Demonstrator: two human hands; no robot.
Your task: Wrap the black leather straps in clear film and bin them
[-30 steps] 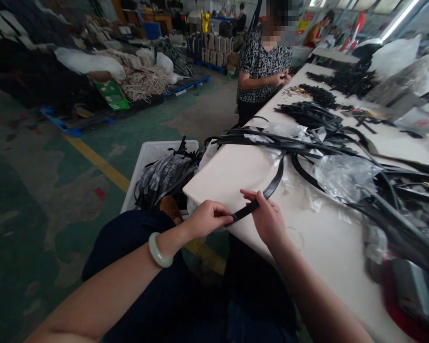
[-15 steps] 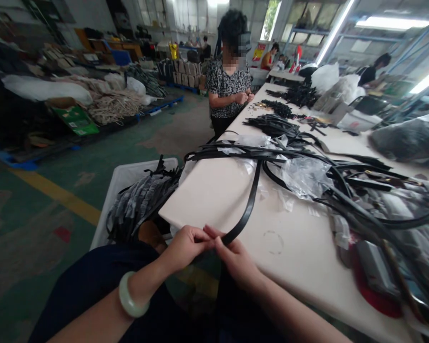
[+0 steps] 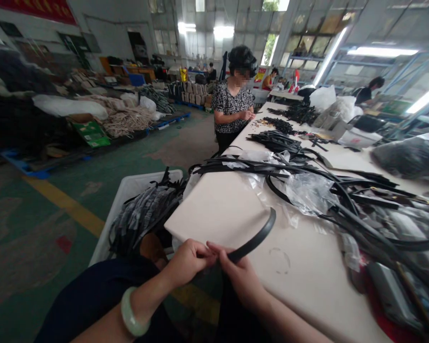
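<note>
A black strap (image 3: 257, 237), flat and leather-like, curves up from my right hand (image 3: 241, 274) over the table's near edge. That hand is closed on the strap's near end, thumb on top. My left hand (image 3: 191, 259), with a pale green bangle (image 3: 131, 312) on its wrist, is pinched shut close against the right fingertips. Whatever sits between the left fingertips is hidden. More long black straps (image 3: 236, 164) lie in a bundle across the table (image 3: 214, 205), partly over clear plastic wrap (image 3: 309, 190).
A white bin (image 3: 128, 183) of wrapped black strips stands left of the table. Across the table's corner stands a person in a patterned top (image 3: 232, 102), hands together. Plastic-wrapped goods (image 3: 411, 157) and a grey object (image 3: 391, 290) lie on the right. Piled pallets (image 3: 128, 119) line the left.
The strap's far end has come away from the bundle and now curls free above the table. My hands stay together, slightly lower in view. The view has tilted up a little.
</note>
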